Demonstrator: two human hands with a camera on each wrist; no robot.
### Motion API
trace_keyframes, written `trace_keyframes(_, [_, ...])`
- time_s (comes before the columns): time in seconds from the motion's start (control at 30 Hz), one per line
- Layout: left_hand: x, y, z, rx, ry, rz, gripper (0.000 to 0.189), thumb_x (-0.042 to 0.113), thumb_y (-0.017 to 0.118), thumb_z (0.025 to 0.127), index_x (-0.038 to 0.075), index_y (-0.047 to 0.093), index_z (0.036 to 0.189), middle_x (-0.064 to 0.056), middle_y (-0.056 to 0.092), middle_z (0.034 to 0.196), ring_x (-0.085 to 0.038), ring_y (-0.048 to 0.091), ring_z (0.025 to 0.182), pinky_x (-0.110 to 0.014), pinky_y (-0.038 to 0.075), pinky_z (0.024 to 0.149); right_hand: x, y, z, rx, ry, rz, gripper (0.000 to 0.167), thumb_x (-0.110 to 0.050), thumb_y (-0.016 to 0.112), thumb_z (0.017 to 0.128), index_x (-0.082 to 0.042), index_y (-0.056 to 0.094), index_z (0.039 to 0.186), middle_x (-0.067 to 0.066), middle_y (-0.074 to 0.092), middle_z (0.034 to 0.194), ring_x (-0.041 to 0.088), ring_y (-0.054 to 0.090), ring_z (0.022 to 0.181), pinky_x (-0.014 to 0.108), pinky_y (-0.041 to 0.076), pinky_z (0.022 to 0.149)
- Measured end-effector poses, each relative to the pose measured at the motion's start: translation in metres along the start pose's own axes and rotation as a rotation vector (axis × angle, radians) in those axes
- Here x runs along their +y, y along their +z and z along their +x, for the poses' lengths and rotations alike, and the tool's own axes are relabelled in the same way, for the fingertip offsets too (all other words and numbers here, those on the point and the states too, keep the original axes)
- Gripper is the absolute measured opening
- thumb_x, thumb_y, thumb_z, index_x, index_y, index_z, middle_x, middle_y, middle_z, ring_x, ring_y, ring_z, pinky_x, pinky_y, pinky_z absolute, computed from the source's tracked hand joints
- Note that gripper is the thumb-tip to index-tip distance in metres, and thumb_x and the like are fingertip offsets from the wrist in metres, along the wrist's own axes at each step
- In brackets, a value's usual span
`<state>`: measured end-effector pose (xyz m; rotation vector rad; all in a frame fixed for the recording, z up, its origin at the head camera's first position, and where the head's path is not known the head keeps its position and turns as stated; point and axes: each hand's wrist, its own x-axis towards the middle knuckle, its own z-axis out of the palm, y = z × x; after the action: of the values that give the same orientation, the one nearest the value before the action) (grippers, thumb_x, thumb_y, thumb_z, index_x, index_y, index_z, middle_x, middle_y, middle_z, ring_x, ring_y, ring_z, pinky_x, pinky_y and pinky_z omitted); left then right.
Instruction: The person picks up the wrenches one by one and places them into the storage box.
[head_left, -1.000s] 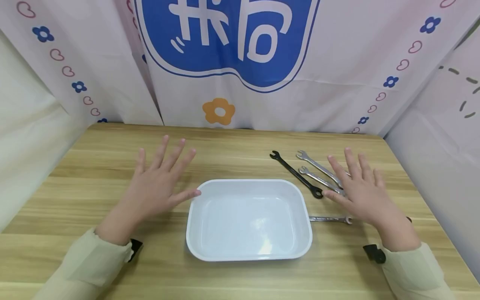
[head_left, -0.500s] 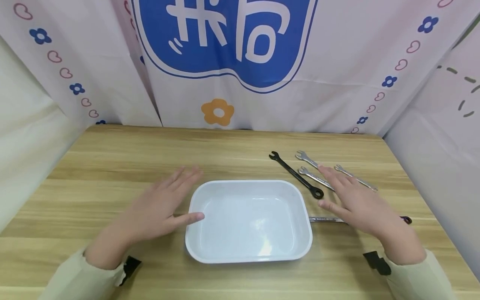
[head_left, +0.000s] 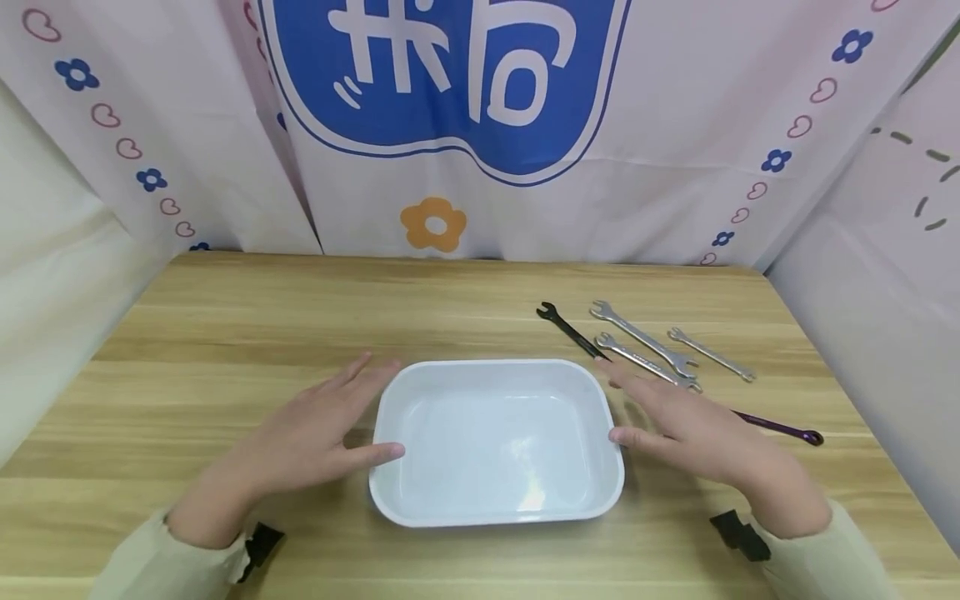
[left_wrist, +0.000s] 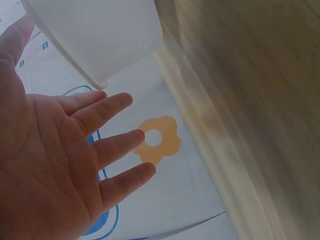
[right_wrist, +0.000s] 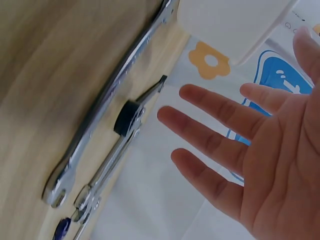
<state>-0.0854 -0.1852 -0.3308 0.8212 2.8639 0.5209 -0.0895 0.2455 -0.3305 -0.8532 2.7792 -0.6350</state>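
Observation:
A white rectangular tub (head_left: 495, 492) stands on the table between both hands. My left hand (head_left: 303, 442) is at its left side, thumb over the rim and fingers spread along the outside. At the right side is my right hand (head_left: 693, 433), its thumb at the rim and its fingers extended past the far right corner. Both palms face the tub's sides in the wrist views, with the left fingers (left_wrist: 117, 147) and right fingers (right_wrist: 212, 135) stretched out and holding nothing. The tub's outer wall (right_wrist: 225, 25) appears beyond the right hand; whether either hand presses it, I cannot tell.
Right of the tub lie a black wrench (head_left: 567, 328), two silver wrenches (head_left: 645, 337), a small silver one (head_left: 711, 355) and a purple one (head_left: 783, 429) partly behind my right hand. Another long wrench (right_wrist: 107, 95) lies beside the tub. A printed cloth (head_left: 675, 200) hangs behind the table.
Both hands have come down and nearer the body. The right hand has moved left to the tub's rim, uncovering the small silver wrench. The tub has hardly moved.

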Motion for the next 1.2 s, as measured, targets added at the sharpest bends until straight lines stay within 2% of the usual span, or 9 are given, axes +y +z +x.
trace_keyframes(0.17, [-0.004, 0.002, 0.002, -0.008, -0.003, -0.028, 0.091, 0.065, 0.062, 0.088, 0.018, 0.026, 0.157, -0.009, 0.038, 0.159, -0.045, 0.027, 0.148, -0.073, 0.036, 0.104, -0.004, 0.003, 0.002, -0.039, -0.007, 0.040, 0.079, -0.048, 0.059, 0.097, -0.028, 0.017, 0.160, 0.001, 0.057, 0.143, 0.026, 0.054, 0.132, 0.054, 0.045, 0.106])
trace_keyframes(0.4, [-0.006, 0.004, 0.002, -0.045, -0.013, -0.056, 0.096, 0.063, 0.065, 0.087, 0.013, 0.024, 0.158, -0.019, 0.037, 0.158, -0.047, 0.033, 0.145, -0.070, 0.038, 0.104, -0.006, 0.003, 0.003, -0.086, -0.032, 0.040, 0.081, -0.047, 0.057, 0.098, -0.025, 0.011, 0.161, 0.003, 0.059, 0.140, 0.019, 0.059, 0.125, 0.048, 0.050, 0.102])
trace_keyframes(0.6, [-0.009, 0.005, 0.004, -0.072, -0.021, -0.118, 0.095, 0.058, 0.066, 0.088, 0.015, 0.020, 0.159, -0.028, 0.031, 0.158, -0.048, 0.031, 0.145, -0.072, 0.035, 0.105, -0.004, 0.004, 0.005, -0.112, -0.056, 0.044, 0.074, -0.045, 0.057, 0.099, -0.018, 0.023, 0.159, 0.004, 0.055, 0.145, 0.015, 0.059, 0.121, 0.044, 0.050, 0.102])
trace_keyframes(0.7, [-0.012, 0.004, 0.004, -0.069, -0.021, -0.154, 0.094, 0.054, 0.068, 0.087, 0.018, 0.020, 0.159, -0.026, 0.031, 0.158, -0.049, 0.030, 0.145, -0.074, 0.033, 0.105, -0.003, 0.005, 0.008, -0.118, -0.060, 0.058, 0.074, -0.045, 0.058, 0.098, -0.016, 0.027, 0.158, 0.004, 0.046, 0.154, 0.019, 0.055, 0.129, 0.047, 0.047, 0.106])
trace_keyframes(0.83, [-0.017, 0.004, 0.006, -0.069, -0.021, -0.185, 0.092, 0.051, 0.070, 0.087, 0.022, 0.020, 0.159, -0.023, 0.031, 0.159, -0.048, 0.028, 0.147, -0.074, 0.032, 0.106, -0.002, 0.006, 0.013, -0.140, -0.063, 0.107, 0.075, -0.044, 0.059, 0.098, -0.015, 0.025, 0.159, 0.007, 0.040, 0.158, 0.026, 0.050, 0.135, 0.052, 0.045, 0.107])
trace_keyframes(0.9, [-0.020, 0.004, 0.007, -0.072, -0.019, -0.193, 0.092, 0.050, 0.070, 0.088, 0.023, 0.019, 0.159, -0.020, 0.031, 0.160, -0.047, 0.027, 0.147, -0.073, 0.031, 0.107, -0.001, 0.006, 0.016, -0.150, -0.054, 0.136, 0.077, -0.044, 0.059, 0.098, -0.017, 0.023, 0.159, 0.007, 0.039, 0.159, 0.028, 0.049, 0.137, 0.054, 0.044, 0.108])
trace_keyframes(1.07, [-0.028, 0.003, 0.013, -0.063, 0.004, -0.215, 0.089, 0.050, 0.069, 0.089, 0.023, 0.021, 0.159, -0.008, 0.035, 0.159, -0.038, 0.035, 0.146, -0.065, 0.038, 0.109, 0.002, 0.006, 0.022, -0.162, -0.047, 0.189, 0.080, -0.044, 0.062, 0.096, -0.020, 0.020, 0.160, 0.007, 0.040, 0.158, 0.030, 0.045, 0.140, 0.057, 0.039, 0.111])
trace_keyframes(1.2, [-0.034, 0.000, 0.017, -0.072, 0.001, -0.247, 0.088, 0.054, 0.068, 0.089, 0.025, 0.022, 0.159, -0.006, 0.037, 0.158, -0.037, 0.038, 0.144, -0.065, 0.039, 0.107, 0.004, 0.006, 0.028, -0.164, -0.070, 0.197, 0.081, -0.042, 0.062, 0.096, -0.018, 0.018, 0.160, 0.011, 0.042, 0.157, 0.033, 0.046, 0.139, 0.058, 0.039, 0.110])
